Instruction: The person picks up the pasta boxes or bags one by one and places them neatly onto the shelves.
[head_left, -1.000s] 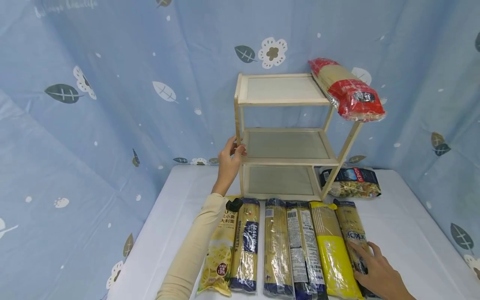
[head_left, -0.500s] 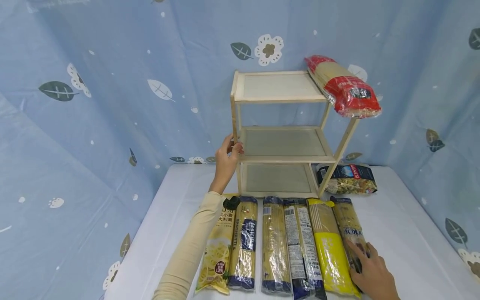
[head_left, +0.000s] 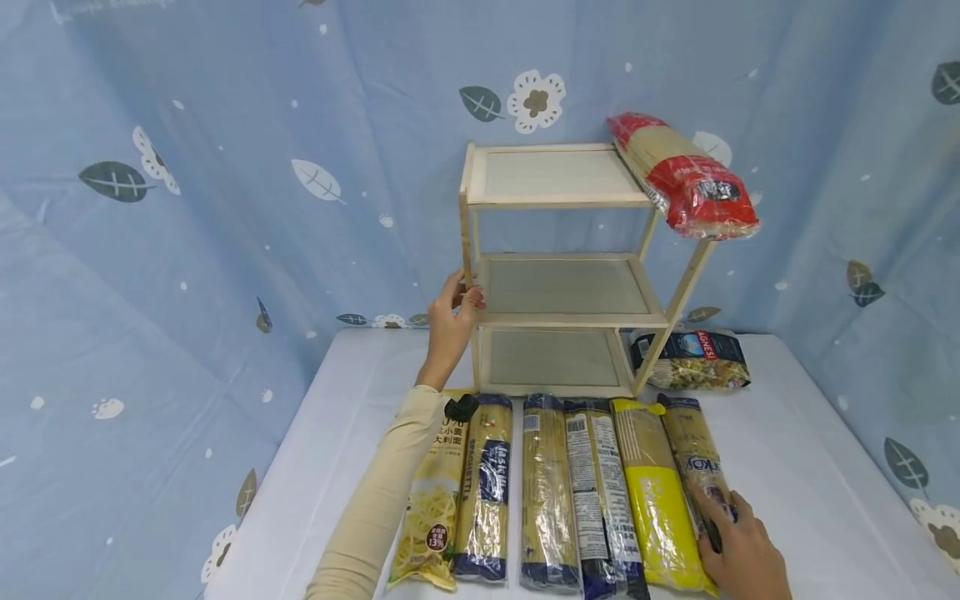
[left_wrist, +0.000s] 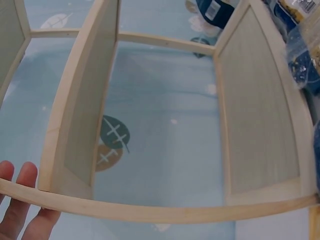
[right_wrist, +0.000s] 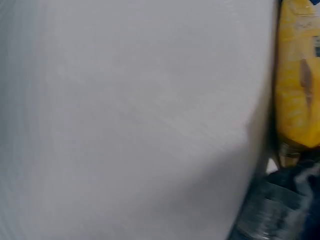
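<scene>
My left hand [head_left: 450, 329] grips the left post of a three-tier wooden shelf rack [head_left: 566, 319] at its middle tier. In the left wrist view, fingertips [left_wrist: 26, 175] show behind the thin wooden post. At the lower right, my right hand [head_left: 746, 550] holds the lower part of the rightmost spaghetti pack [head_left: 692, 437], thumb on its left side and fingers over it. That pack's lower end is hidden under the hand. Left of it lies a yellow spaghetti pack [head_left: 663, 508]. No part of the right hand shows in the blurred right wrist view.
More spaghetti packs [head_left: 549, 500] lie side by side before the rack on the white table [head_left: 795, 467]. A red noodle bag [head_left: 686, 179] lies slanted on the top tier, overhanging its right edge. Behind the rack's right leg sits an Agnesi pasta bag [head_left: 697, 362]. Patterned blue curtain surrounds the table.
The head view has shifted slightly. My left hand stays on the post. My right hand has shifted a little on the rightmost spaghetti pack, with its fingers closing around it.
</scene>
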